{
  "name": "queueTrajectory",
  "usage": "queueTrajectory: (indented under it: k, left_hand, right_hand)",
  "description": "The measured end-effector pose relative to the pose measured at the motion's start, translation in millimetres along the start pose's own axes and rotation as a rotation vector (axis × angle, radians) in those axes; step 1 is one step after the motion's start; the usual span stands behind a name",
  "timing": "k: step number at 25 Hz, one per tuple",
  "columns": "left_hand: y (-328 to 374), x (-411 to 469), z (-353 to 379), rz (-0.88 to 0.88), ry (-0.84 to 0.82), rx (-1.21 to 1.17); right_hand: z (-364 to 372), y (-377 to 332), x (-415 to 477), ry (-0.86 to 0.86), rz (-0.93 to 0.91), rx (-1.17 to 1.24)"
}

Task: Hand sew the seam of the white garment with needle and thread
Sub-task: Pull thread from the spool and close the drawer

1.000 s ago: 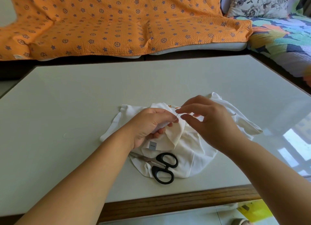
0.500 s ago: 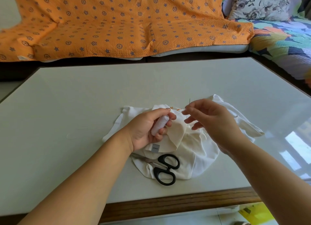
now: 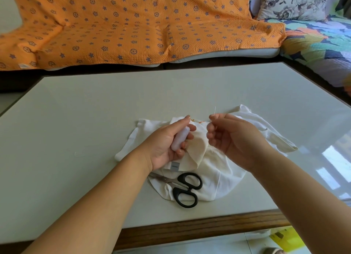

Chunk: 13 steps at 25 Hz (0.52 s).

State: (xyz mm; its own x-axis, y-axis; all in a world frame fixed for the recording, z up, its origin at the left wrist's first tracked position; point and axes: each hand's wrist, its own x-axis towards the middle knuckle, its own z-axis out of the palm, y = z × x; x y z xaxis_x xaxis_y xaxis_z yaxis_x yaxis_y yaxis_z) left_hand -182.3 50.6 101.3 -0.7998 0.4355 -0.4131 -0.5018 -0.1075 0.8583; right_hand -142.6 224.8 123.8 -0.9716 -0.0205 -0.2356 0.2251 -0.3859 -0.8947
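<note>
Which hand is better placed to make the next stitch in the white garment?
Right, probably: the right hand pinches the needle over the white garment; the left hand grips the thread spool.

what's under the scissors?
Scissors rest mostly on the white garment; the nearest handle loop overhangs bare table. What lies under the cloth there is covered.

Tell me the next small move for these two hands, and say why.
The left hand grips the thread spool, the right hand pinches the needle upright, both above the white garment. No thread visibly hangs from the needle, though it may be too fine to see. So probably: bring the spool's thread end to the needle's eye.
</note>
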Motion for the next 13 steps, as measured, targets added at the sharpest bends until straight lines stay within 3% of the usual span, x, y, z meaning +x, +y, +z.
queueTrajectory:
  k: [2, 4, 10, 13]
  left_hand:
    - [0.4, 0.9, -1.7, 0.025, 0.033, -0.051]
    - [0.4, 2.9, -4.0, 0.045, 0.085, -0.089]
    - [4.6, 3.9, -9.9, 0.042, 0.085, -0.324]
    - [5.7, 1.9, -12.4, 0.07, 0.125, -0.327]
  right_hand:
    - [-3.0, -0.6, 1.3, 0.156, -0.043, -0.433]
    - [-5.4, -1.3, 2.4, 0.253, -0.075, -0.701]
    - [-8.1, -0.7, 1.1, 0.283, -0.11, -0.974]
    - [-15.7, -5.5, 3.9, 0.39, -0.191, -1.161]
